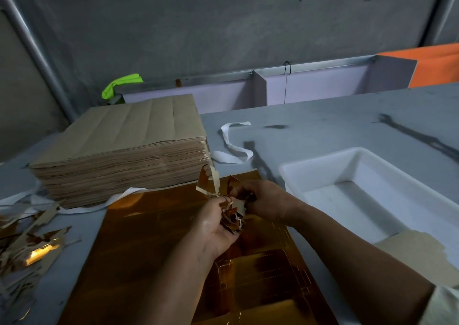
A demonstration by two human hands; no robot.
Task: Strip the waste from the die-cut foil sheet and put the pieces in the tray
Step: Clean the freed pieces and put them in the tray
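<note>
Scraps [234, 216] sat bunched at frame centre in your left hand [216, 228], which gripped them, while your right hand [263, 199] pinched the same bunch. Under both hands the foil sheet [159, 250] lay flat, lower centre; the tray [323, 170] stood just beside it at right.

The foil sheet [154, 250] at the near edge is glossy, mirror-smooth copper-gold. The bundle of scraps [233, 215] shows shiny foil faces and matt brown card backs. The tray [320, 173] on the right is smooth white plastic. The stack [129, 126] at far left is matt brown paper. The counter [323, 126] is dull, smudged grey.
</note>
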